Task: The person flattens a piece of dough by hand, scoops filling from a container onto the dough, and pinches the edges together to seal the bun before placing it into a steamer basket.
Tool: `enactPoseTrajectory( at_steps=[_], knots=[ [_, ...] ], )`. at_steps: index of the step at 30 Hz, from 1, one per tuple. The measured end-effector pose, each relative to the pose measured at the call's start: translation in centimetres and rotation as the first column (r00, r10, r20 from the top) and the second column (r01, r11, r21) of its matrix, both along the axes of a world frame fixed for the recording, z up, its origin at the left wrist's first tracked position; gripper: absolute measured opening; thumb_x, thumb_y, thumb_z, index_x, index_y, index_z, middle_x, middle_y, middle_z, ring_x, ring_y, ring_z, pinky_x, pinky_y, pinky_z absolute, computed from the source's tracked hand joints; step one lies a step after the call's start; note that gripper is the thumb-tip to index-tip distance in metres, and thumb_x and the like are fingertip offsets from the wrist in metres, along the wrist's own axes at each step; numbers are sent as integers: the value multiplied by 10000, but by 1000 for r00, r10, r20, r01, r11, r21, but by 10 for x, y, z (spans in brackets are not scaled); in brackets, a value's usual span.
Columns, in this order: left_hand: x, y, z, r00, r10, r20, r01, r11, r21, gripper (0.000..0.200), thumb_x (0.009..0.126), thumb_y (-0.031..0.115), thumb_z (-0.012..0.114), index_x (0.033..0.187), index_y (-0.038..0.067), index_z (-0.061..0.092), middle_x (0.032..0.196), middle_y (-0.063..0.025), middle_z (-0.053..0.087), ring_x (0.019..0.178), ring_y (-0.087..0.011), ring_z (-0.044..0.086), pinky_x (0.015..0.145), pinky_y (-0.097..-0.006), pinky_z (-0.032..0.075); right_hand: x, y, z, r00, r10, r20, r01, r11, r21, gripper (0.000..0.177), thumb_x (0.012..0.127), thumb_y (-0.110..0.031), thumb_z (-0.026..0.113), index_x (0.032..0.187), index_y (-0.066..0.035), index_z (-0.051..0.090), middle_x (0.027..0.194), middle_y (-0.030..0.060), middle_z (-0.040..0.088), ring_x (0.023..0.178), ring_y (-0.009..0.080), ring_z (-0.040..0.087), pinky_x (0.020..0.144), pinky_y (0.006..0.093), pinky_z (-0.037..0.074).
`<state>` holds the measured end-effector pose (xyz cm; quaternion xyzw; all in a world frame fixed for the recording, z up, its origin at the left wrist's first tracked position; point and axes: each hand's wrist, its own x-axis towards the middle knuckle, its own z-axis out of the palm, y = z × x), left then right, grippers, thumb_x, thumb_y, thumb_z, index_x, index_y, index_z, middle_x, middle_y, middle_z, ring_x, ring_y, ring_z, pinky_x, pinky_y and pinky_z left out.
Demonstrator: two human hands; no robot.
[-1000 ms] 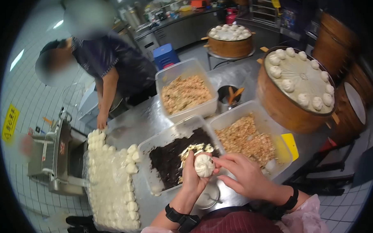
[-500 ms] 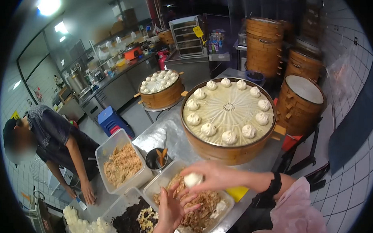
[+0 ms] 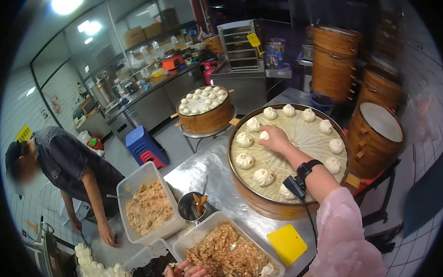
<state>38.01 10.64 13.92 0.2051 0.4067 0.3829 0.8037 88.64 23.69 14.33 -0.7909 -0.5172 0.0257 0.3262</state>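
Note:
My right hand (image 3: 276, 139) reaches over the large round bamboo steamer (image 3: 268, 209), its fingers closed on a white bun (image 3: 264, 135). The bun is just inside the ring of pleated buns (image 3: 244, 160) that sits near the steamer's rim. My left hand (image 3: 187, 275) is low in the picture, palm up with its fingers curled apart, and nothing shows in it. It is at the near corner of the tub of brown filling (image 3: 225, 253), beside the tub of dark filling (image 3: 155, 270).
A co-worker (image 3: 68, 163) leans over the table at the left, near pale dough pieces (image 3: 96, 267). A tub of pinkish filling (image 3: 150, 209), a metal pot (image 3: 188, 206) and a yellow card (image 3: 287, 244) lie nearby. Stacked steamers (image 3: 332, 66) stand at the back right.
My right hand has moved from above the filling tub to over the steamer, carrying the bun. My left hand has dropped toward the bottom edge. The camera view has shifted.

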Motion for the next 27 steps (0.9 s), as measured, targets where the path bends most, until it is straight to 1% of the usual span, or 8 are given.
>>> enactPoseTrajectory(
  at_steps=[5,10,12,13,14,16,20,27],
  knots=[
    [-37,-7,3,988,155,-8,-155,988,9,622,888,547,431,1202,14,498,1043,-240,601,974,-381,598,835,-494,500,9,25,-12,995,71,65,-50,959,-277,624,660,-357,735,1202,-108,550,1140,182,571,1063,315,554,905,378,442],
    [-102,-15,-7,949,315,-23,-315,949,10,655,864,546,485,1243,11,470,1038,-245,604,932,-386,614,801,-497,521,-13,17,68,982,-182,51,186,980,-74,534,760,-343,662,1196,-58,543,1196,181,557,1063,321,562,904,374,445],
    [-125,-18,-10,907,421,-11,-419,906,56,656,854,540,510,1228,2,472,1046,-220,600,915,-379,616,780,-494,533,-25,16,84,996,-81,31,81,997,-2,515,759,-362,665,1153,-44,572,1033,168,616,956,261,601,844,339,466],
    [-137,-17,-17,894,446,-43,-444,895,42,572,903,572,362,1164,85,506,1007,-215,599,926,-356,614,775,-505,523,-38,17,87,1000,-19,-20,20,999,50,453,777,-318,657,1124,-35,589,964,144,634,896,217,608,796,319,478],
    [-150,-19,-24,899,437,36,-438,897,61,576,902,564,374,1178,76,510,1028,-215,597,939,-356,612,767,-486,532,-54,15,89,993,116,1,-115,988,101,415,795,-266,645,1133,-33,582,959,117,637,885,185,600,781,308,477],
    [-157,-21,-10,889,455,47,-458,884,100,589,917,527,378,1231,38,472,1082,-249,579,984,-373,598,825,-476,517,-138,-8,120,933,323,-157,-330,944,-23,367,842,-206,604,1158,-25,557,981,90,627,900,152,583,798,285,468],
    [-191,-36,-7,888,433,157,-452,885,112,539,951,461,353,1179,-7,491,1076,-262,581,983,-374,596,860,-452,494,-286,-25,91,655,661,-365,-699,714,40,345,859,-162,602,1172,-33,538,977,53,590,924,130,551,813,270,453],
    [-311,-94,-52,778,624,75,-628,769,119,427,974,363,358,1119,-19,483,994,-218,610,942,-305,618,787,-380,511,-552,-71,71,300,828,-474,-936,350,19,365,856,-164,615,1185,-25,543,1043,88,605,941,155,577,798,285,474]
  ],
)
